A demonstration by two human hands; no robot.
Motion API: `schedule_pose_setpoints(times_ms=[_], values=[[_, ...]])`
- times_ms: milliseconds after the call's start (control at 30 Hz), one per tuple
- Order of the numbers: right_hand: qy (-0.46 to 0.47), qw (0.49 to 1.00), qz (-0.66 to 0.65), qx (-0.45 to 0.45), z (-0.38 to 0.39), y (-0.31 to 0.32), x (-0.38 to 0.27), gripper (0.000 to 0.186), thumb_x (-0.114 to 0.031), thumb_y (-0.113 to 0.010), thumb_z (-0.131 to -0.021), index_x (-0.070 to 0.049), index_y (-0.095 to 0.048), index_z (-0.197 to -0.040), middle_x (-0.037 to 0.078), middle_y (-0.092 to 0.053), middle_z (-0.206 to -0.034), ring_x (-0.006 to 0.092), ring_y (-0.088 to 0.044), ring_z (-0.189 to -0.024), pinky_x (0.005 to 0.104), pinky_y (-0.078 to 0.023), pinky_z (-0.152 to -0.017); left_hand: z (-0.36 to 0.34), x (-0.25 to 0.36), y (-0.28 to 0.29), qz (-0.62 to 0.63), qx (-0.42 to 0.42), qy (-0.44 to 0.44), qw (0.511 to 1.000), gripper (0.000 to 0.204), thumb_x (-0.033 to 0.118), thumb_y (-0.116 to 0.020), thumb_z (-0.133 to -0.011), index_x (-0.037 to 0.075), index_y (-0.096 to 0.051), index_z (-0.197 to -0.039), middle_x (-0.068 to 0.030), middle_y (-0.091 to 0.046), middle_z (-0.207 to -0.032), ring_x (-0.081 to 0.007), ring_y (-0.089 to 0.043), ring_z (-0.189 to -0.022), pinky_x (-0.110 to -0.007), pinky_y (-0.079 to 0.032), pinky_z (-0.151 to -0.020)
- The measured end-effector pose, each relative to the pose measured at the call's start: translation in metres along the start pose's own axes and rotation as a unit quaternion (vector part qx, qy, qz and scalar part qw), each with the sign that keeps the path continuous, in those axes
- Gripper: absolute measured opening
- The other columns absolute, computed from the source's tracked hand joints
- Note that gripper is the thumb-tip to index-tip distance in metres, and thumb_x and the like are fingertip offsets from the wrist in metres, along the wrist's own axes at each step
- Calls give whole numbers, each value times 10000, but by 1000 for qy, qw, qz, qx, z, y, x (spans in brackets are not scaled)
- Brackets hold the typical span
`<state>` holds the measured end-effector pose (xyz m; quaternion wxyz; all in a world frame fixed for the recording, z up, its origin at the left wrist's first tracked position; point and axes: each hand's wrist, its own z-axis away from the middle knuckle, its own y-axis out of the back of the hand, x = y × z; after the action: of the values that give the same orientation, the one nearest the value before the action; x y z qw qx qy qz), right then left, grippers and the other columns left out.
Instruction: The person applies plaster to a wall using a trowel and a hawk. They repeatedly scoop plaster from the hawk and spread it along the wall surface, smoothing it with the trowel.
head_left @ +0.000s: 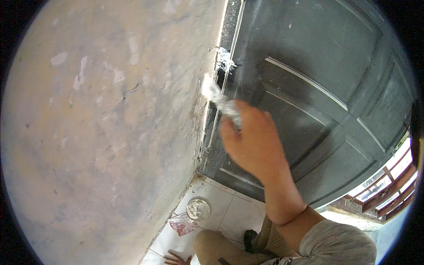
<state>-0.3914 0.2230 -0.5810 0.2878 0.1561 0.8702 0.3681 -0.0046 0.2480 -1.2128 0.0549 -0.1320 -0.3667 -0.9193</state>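
My right hand is closed around a putty knife smeared with white paste. The blade end is blurred and lies close to the corner where the wall meets the dark door frame; I cannot tell whether it touches. Just above the blade, a thick white patch of paste sticks to the frame. Low in the view, my left hand rests on the floor tiles with its fingers spread, holding nothing; its wrist is cut off by the picture's edge. A round tub of white paste stands on the floor near the wall.
A patchy beige wall fills the left side. The dark panelled door takes up the right. A red and white plastic wrapper lies beside the tub on the white tiles. My bent knee is close by, and a barred window shows at far right.
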Motion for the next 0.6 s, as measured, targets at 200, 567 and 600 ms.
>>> schedule_pose_setpoints(times_ms=[200,567,600], values=[[-1,997,11,81,-39,1,59,339,-217,-641,-907,55,-697,-1102,327,-694,-987,478,-696,-969,516,-533,-862,0,3,2,-1,-21,-19,1000,1400,892,-609,-761,223,270,-1621,-309,279,-1660,-689,192,-1457,-860,-95,-1093],[57,989,56,121,-84,-22,55,316,-225,-643,-867,80,-669,-947,348,-678,-903,549,-655,-902,594,-514,-869,-19,-11,-28,-109,63,-11,992,1482,972,-584,-653,211,209,-1646,-312,218,-1680,-703,86,-1471,-867,-243,-1037],[51,990,59,116,-87,-23,53,340,-223,-643,-867,93,-680,-984,356,-676,-913,543,-661,-925,573,-520,-880,-19,-15,-30,-105,66,-10,992,1483,973,-587,-650,215,208,-1647,-309,218,-1681,-699,92,-1474,-867,-241,-1039]])
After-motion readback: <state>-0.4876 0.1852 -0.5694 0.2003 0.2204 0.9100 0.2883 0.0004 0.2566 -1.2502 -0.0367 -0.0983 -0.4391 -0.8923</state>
